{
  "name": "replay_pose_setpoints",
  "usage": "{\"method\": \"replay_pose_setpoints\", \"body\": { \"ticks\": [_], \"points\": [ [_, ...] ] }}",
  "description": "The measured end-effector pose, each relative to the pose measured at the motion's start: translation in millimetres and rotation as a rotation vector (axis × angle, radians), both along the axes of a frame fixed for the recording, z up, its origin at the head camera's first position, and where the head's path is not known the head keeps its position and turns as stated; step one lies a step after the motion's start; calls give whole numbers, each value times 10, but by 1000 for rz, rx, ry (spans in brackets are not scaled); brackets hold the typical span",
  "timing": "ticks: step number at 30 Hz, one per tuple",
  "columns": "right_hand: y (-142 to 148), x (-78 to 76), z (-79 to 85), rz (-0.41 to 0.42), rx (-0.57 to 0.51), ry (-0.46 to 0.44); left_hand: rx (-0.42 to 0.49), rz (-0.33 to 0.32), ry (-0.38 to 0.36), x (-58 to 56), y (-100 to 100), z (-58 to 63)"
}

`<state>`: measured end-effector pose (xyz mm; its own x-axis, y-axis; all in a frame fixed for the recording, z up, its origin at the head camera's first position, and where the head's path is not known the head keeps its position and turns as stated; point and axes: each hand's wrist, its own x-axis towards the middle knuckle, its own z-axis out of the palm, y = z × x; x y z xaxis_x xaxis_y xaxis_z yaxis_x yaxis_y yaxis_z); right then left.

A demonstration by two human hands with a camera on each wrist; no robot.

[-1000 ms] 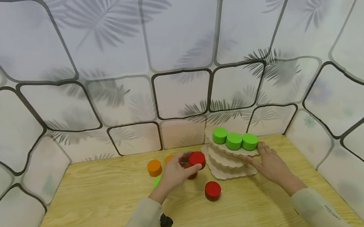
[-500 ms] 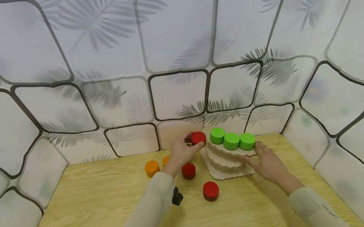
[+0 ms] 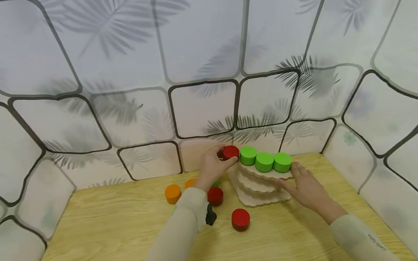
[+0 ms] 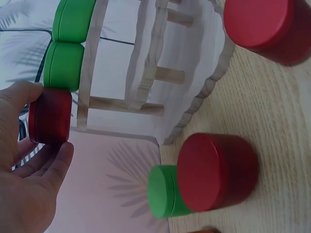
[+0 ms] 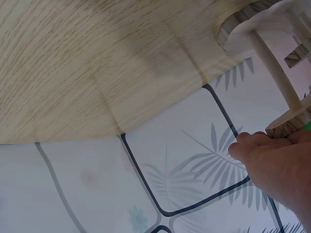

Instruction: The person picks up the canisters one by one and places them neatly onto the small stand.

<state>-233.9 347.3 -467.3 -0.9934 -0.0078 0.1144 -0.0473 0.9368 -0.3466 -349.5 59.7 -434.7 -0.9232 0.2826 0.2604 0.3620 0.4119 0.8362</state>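
Note:
My left hand (image 3: 210,165) pinches a red round tin (image 4: 50,115) between thumb and fingers, at the left end of the top shelf of a wooden tiered stand (image 3: 258,182). In the left wrist view a thin gap shows between this tin and the shelf; it is right beside a green tin (image 4: 63,66). Three green tins (image 3: 264,162) stand in a row on that shelf. With thumb and fingers, my right hand (image 3: 308,185) holds the shelf's right end; in the right wrist view the fingertips (image 5: 238,149) meet its underside edge.
On the wooden table (image 3: 101,248) stand a red tin (image 3: 240,219) in front and another red tin (image 3: 215,196) left of the stand. Behind it is a partly hidden green tin (image 4: 165,191). Orange tins (image 3: 173,194) stand farther left. A patterned wall (image 3: 206,108) rises behind.
My left hand has carried the red tin up and to the right, from above the table to the top shelf's left end. The right hand stays at the stand.

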Motion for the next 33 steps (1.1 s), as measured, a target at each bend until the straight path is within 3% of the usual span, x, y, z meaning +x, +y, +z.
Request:
{"method": "replay_pose_setpoints", "body": {
  "ticks": [18,33],
  "points": [
    [-11,15,-1,-5,-7,-9,13,49,35,-132,169,-68],
    [-12,11,-1,-4,-4,3,-28,55,-11,-230,263,-4]
  ]
}}
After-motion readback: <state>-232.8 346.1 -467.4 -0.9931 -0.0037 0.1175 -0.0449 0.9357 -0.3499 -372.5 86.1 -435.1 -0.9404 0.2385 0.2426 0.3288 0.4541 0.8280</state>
